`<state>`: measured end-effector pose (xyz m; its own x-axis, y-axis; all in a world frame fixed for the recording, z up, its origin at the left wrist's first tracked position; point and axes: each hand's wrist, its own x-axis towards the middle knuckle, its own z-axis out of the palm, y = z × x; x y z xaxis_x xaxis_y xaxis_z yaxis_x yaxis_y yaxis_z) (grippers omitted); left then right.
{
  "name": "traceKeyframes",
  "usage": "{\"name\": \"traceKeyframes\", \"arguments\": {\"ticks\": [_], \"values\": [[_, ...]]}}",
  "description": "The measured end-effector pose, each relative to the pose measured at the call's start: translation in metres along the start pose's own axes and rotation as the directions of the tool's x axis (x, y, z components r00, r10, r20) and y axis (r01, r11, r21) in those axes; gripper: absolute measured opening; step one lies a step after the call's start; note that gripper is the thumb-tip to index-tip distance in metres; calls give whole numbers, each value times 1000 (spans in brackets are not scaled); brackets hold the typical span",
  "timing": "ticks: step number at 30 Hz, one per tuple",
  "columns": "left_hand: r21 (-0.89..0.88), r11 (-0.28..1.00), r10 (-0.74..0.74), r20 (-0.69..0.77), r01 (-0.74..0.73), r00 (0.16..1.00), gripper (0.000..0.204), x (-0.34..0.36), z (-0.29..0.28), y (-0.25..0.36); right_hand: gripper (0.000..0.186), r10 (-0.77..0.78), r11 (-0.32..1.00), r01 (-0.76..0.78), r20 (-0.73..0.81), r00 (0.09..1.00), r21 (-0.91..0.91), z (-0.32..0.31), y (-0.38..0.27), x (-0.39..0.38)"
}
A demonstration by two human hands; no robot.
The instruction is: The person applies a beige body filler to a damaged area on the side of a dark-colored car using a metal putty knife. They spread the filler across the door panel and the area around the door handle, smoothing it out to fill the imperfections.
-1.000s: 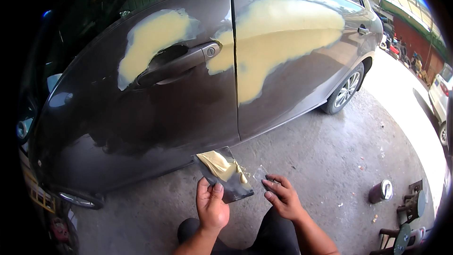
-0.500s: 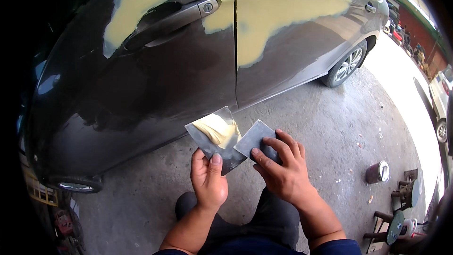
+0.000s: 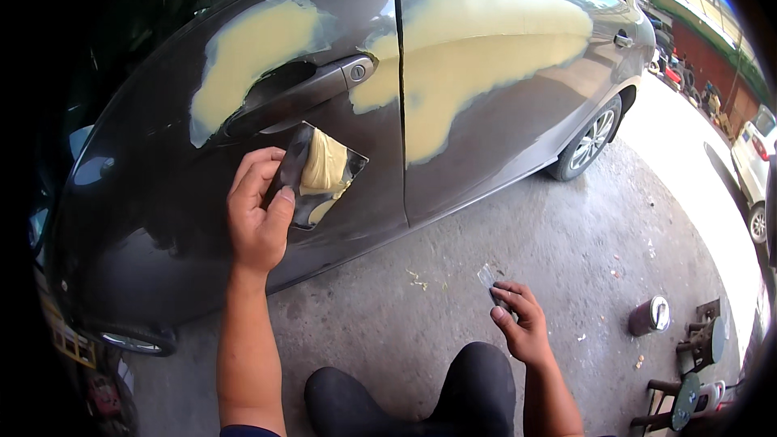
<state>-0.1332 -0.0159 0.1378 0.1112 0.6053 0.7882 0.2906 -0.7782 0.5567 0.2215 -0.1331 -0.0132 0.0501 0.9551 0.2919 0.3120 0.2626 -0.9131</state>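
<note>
My left hand [image 3: 257, 222] is closed on a dark square putty plate [image 3: 295, 154], tilted up in front of the car's front door [image 3: 243, 186]. A thick smear of cream filler [image 3: 324, 163] covers much of the plate's face. Low on the right, away from the car, my right hand [image 3: 524, 328] pinches a small flat putty spreader [image 3: 487, 277], turned nearly edge-on. Dried-looking yellow filler [image 3: 255, 48] surrounds the front door handle [image 3: 320, 93], and a larger yellow patch [image 3: 469, 40] spreads across the rear door [image 3: 486, 137].
A lidded can [image 3: 649, 316] stands on the concrete floor [image 3: 566, 235] to the right, near two low stools [image 3: 702, 341]. Behind them a white vehicle [image 3: 754, 158] is parked. The car's rear wheel [image 3: 591, 142] lies farther off. My knees [image 3: 473, 380] show below.
My hands have parted. The left has raised the plate leftward toward the door handle, while the right has moved the spreader down and to the right, off the plate.
</note>
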Motion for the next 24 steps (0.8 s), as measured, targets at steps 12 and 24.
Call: {"name": "traceKeyframes", "arguments": {"ticks": [12,24], "values": [[486,798,-517,250,356,819,19,119,-1,36,29,314,950,-311,-109,943,42,-73,-119,-18],[280,762,-646,403,584,648,21,120,-1,61,30,481,874,-485,-195,855,33,-173,-315,-35]]}}
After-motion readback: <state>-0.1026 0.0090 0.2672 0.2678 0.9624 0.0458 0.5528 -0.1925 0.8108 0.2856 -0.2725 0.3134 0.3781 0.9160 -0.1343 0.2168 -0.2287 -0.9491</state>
